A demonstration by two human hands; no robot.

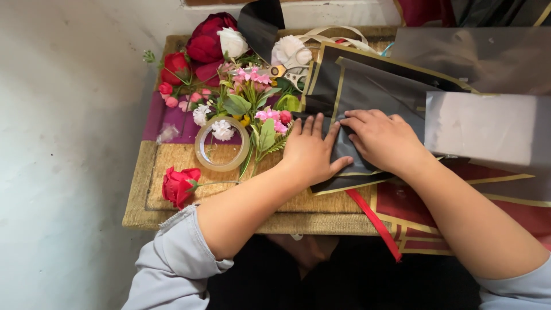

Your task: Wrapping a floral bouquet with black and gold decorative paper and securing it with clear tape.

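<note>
No packages, labels, signs or screens are visible.
Nothing boxed, labelled, signed or lit as a display appears anywhere from the upper left to the lower right of the frame.

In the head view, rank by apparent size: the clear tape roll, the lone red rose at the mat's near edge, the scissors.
1. Clear tape roll, the largest.
2. Lone red rose, its bloom smaller than the ring.
3. Scissors, though partly hidden under black paper, so this rank is unsure.

Bare mat [172,158] lies open along the near edge; further back flowers [241,92], tape roll [222,143] and scissors [290,73] crowd it — one rose [179,185] (lying loose) sits near the left corner.
</note>
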